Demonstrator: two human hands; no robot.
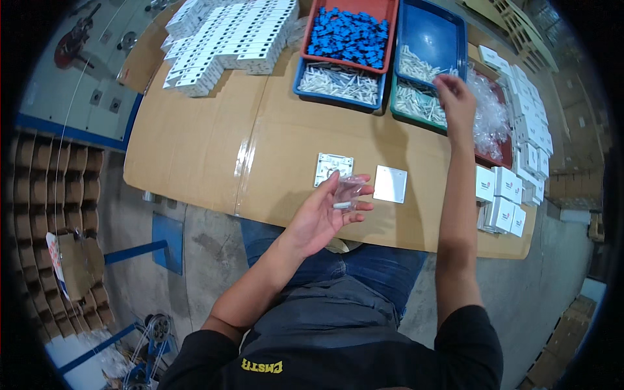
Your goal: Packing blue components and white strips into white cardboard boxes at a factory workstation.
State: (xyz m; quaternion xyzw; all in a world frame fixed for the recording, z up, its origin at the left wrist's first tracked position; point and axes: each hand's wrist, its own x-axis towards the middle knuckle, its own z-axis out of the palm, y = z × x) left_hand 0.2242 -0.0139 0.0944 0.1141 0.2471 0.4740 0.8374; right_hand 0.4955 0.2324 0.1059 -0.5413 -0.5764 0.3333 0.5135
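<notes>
My left hand is turned palm up near the table's front edge. A small clear plastic bag rests between its thumb and fingers, with a slim white piece showing at the bag's lower end. My right hand is stretched out over the front right of the blue tray, which bears small white plug-like pieces. Its fingertips are drawn together in a pinch; whatever is between them is too small to tell. Just beyond my left hand lie a white square plate with cutouts and a plain white square plate.
A red tray of blue parts sits on a blue tray of white pieces. A green tray is under the right-hand tray. Clear bags fill a red bin. White boxes line the right; stacked white units stand far left.
</notes>
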